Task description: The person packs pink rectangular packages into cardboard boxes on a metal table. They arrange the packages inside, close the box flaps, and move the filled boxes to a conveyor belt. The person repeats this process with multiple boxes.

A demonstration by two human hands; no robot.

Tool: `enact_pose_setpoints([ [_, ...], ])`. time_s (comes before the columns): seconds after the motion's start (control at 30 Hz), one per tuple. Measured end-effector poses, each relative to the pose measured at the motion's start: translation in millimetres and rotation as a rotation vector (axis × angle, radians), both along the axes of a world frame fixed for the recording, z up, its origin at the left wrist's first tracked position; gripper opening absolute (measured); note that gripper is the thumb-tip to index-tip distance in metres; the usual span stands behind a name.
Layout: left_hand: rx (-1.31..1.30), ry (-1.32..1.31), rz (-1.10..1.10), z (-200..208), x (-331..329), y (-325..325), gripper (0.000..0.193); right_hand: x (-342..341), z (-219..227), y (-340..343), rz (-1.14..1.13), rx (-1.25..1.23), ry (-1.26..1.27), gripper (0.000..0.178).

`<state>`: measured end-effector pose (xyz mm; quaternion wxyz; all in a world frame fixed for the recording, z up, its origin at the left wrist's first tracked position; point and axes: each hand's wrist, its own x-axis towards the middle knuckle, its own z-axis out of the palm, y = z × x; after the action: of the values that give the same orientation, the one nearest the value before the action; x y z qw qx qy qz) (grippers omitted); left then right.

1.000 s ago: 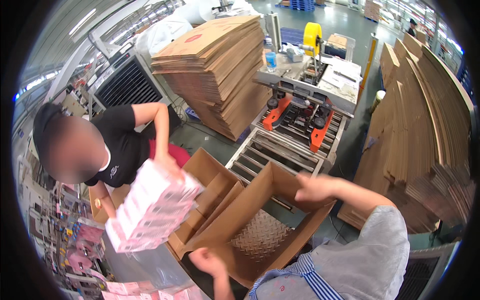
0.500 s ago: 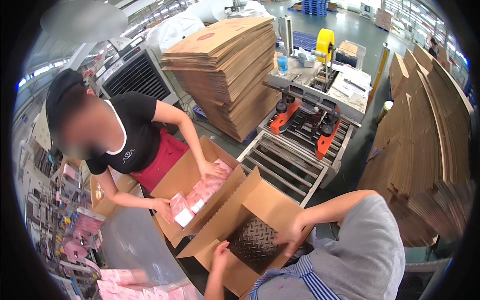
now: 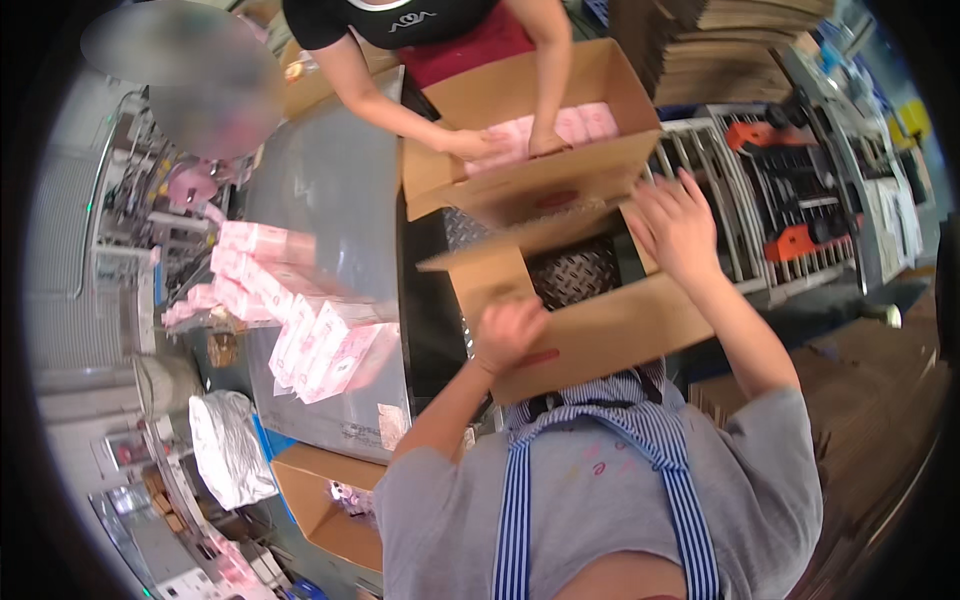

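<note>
An open-topped cardboard box (image 3: 610, 335) stands in front of me, its flaps up. A dark diamond-patterned metal plate (image 3: 575, 272) shows through it. At its near left corner my left hand (image 3: 510, 332) has its fingers curled over the cardboard edge. My right hand (image 3: 675, 222) is at the far right corner, its fingers stretched out and apart, slightly blurred. Just beyond, a second cardboard box (image 3: 555, 190) holds a row of pink packs (image 3: 590, 122). A co-worker's two hands (image 3: 490, 145) are inside that box, on the packs.
Left of the boxes is a grey metal table (image 3: 345, 170) with several pink packs (image 3: 320, 345) on it. A roller conveyor (image 3: 705, 160) with orange guides (image 3: 790, 243) lies to the right. Another open box (image 3: 325, 500) sits at lower left. Flat cardboard (image 3: 725, 65) is stacked at far right.
My view has swung left and downward. My right hand has moved out of the box to its far right corner. My left hand now grips the near left edge.
</note>
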<state>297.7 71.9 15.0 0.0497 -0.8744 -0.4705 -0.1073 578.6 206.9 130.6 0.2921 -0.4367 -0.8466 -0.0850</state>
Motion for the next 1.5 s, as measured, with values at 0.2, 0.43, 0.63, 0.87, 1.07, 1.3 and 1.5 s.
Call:
enact_pose_setpoints([
  [0.2, -0.221, 0.003, 0.48, 12, 12, -19, 0.057, 68, -81, -67, -0.083, -0.378, -0.046, 0.027],
  [0.43, -0.536, -0.365, 1.098, -56, -163, -13, 0.068, 108, -329, -90, -0.771, -0.931, 0.691, 0.051],
  [0.63, -0.727, -1.344, 1.082, -154, -174, -46, 0.072, 166, -253, -117, -0.544, -1.026, 0.461, 0.057],
  [0.87, -1.319, -2.16, 0.76, -23, 31, -4, 0.065, 189, 2, -94, -0.22, -1.071, 1.033, 0.032],
  [1.07, -1.12, -1.333, 1.131, -17, -53, -7, 0.076, -16, -10, -102, 0.446, -0.861, 0.213, 0.015],
  [1.3, -0.829, -1.055, 1.108, -11, -82, -36, 0.065, 74, -106, -56, -0.597, -0.604, -0.16, 0.081],
  [1.5, -0.996, -1.12, 1.106, -54, -44, -54, 0.055, 164, -136, -43, -0.736, -0.813, -0.105, 0.057],
])
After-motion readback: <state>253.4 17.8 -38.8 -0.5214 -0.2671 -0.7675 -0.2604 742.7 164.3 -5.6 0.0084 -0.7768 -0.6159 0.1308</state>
